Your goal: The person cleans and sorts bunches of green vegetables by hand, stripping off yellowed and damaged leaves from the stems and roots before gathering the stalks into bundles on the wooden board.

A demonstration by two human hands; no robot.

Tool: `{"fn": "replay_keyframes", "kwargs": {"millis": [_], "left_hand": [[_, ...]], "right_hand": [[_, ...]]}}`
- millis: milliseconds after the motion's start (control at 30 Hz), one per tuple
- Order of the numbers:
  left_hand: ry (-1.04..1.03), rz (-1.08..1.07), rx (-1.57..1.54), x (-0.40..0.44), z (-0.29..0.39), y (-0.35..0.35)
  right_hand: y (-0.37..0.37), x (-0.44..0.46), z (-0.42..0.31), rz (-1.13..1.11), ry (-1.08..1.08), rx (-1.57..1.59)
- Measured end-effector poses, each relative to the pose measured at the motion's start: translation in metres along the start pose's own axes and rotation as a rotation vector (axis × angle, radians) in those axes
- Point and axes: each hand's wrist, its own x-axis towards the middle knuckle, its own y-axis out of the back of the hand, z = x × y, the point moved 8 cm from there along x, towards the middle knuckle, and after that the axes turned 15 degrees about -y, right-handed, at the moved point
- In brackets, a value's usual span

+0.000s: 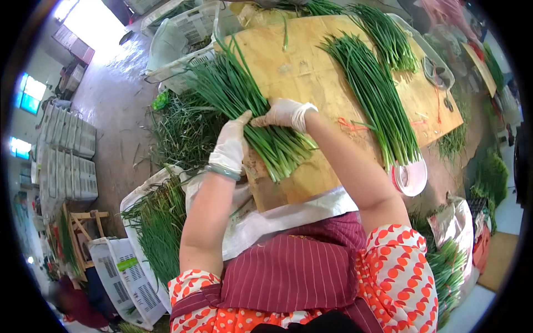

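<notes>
A loose bunch of green chives [266,133] lies at the left edge of the wooden board [294,72], its leaf tips hanging over the edge and its pale stem ends toward me. My left hand [232,140], in a white glove, is closed around the near-left side of this bunch. My right hand [284,115], also gloved, grips the same bunch from the other side, with its thumb close to the left one. Parts of the fingers are hidden by the leaves. Farther right on the board rests a large bundle of chives [373,94], with another bundle [388,39] behind it.
Red ties [351,124] lie mid-board. Scissors [435,67] sit at the right. A pink-rimmed tub [410,176] stands below the right edge. White crates [183,36] are at the back left, loose leaves [183,130] on the floor, and a chive-filled crate [158,227] beside me.
</notes>
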Motion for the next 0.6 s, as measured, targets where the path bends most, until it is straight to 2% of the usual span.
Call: {"fn": "replay_keyframes", "kwargs": {"millis": [100, 200, 233, 267, 333, 400, 533, 600], "left_hand": [[-0.062, -0.050, 0.026, -0.004, 0.010, -0.012], [-0.027, -0.051, -0.004, -0.012, 0.014, -0.027], [-0.066, 0.096, 0.148, -0.024, 0.024, -0.028], [-0.064, 0.094, 0.151, -0.023, 0.022, -0.029], [-0.117, 0.085, 0.103, -0.021, 0.026, -0.032], [-0.078, 0.015, 0.115, -0.025, 0.033, -0.033], [-0.068, -0.077, -0.071, -0.022, 0.037, -0.036], [-0.090, -0.087, -0.108, -0.023, 0.044, -0.033]], "right_hand": [[0.013, -0.012, -0.004, 0.057, -0.065, -0.071], [0.001, -0.009, -0.003, -0.025, -0.040, -0.031], [-0.006, -0.003, -0.003, -0.035, -0.029, -0.060], [-0.011, 0.002, -0.003, -0.041, -0.016, -0.090], [-0.013, -0.009, -0.017, 0.000, 0.040, -0.087], [-0.006, -0.027, -0.039, 0.153, 0.142, -0.239], [-0.016, -0.048, -0.062, 0.242, 0.202, -0.463], [-0.014, -0.056, -0.067, 0.245, 0.207, -0.431]]}}
